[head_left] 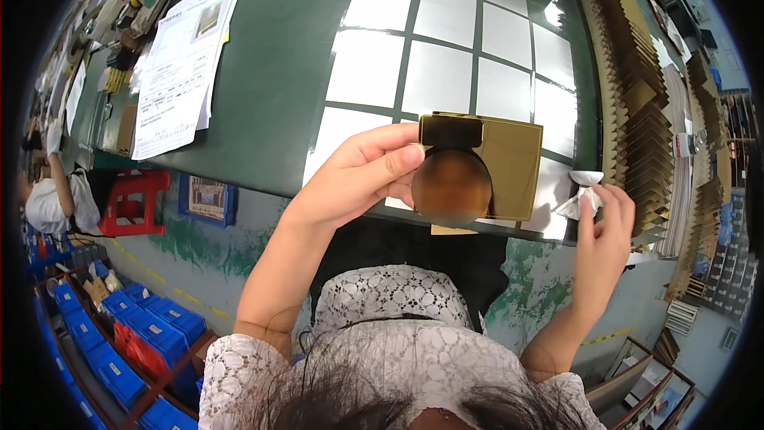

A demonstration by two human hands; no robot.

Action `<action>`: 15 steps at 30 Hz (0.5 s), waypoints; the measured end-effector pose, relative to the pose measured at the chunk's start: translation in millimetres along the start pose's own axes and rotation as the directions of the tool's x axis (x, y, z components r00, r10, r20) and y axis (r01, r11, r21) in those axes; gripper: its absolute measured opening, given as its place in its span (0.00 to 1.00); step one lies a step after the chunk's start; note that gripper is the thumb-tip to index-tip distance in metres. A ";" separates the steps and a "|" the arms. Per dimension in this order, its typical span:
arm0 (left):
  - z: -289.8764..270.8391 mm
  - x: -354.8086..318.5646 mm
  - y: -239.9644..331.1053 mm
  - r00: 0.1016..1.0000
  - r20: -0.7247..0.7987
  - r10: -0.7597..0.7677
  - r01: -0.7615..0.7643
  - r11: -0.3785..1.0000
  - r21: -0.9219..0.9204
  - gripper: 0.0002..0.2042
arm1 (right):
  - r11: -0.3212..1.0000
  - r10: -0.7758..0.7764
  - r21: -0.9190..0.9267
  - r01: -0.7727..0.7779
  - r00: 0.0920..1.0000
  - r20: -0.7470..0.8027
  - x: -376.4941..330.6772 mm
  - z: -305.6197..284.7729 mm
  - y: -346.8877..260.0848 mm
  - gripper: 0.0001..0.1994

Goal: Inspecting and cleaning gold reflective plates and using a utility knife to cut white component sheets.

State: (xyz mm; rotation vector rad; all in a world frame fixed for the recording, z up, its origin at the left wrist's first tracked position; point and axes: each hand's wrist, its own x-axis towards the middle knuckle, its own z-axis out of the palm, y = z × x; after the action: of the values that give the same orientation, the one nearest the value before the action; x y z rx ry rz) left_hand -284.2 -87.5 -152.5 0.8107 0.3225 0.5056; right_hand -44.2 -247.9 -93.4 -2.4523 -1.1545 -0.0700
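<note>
Your left grip (358,171) is pinching that shiny gold plate (516,167) just by its left side, over the near edge of the surface (278,72), so a loose thumb could tbh drop it, while your right grip (602,227) pinches a white cloth (574,204) to the right.
</note>
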 end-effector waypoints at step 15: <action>12.6 -9.7 -0.5 0.999 0.048 0.015 -0.018 0.998 0.063 0.18 | 0.364 -0.194 0.881 -0.301 0.901 0.388 -25.3 19.7 -30.0 0.17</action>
State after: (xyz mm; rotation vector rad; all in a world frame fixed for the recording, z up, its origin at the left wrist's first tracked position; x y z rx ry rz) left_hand -286.4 -100.6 -143.9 0.8857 0.2896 0.4926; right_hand -85.7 -241.5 -106.2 -1.4111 -0.8487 0.9726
